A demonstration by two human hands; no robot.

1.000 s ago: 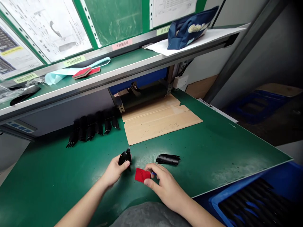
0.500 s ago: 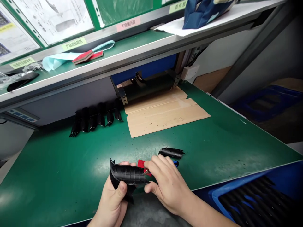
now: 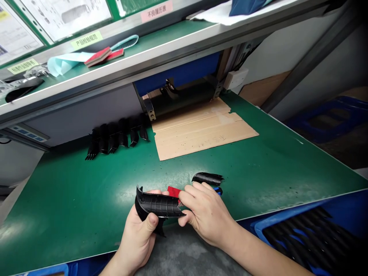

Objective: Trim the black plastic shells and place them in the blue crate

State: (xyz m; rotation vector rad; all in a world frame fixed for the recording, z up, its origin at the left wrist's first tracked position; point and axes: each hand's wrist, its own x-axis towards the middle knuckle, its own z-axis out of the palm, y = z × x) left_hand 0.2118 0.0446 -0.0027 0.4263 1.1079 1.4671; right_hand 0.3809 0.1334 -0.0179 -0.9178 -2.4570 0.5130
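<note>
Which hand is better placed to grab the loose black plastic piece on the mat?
Right, probably: the right hand sits just below the loose black piece, while the left hand cradles the ribbed black part.

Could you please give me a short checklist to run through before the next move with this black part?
Black ribbed plastic part gripped in left hand: ok.
Small blue-handled tool held in right hand: ok.
Tool tip touching the part: cannot tell, too small to see.
Red pad free of the part: cannot tell, partly hidden.
Second black part lying on the green mat, beyond the right hand: ok.
</note>
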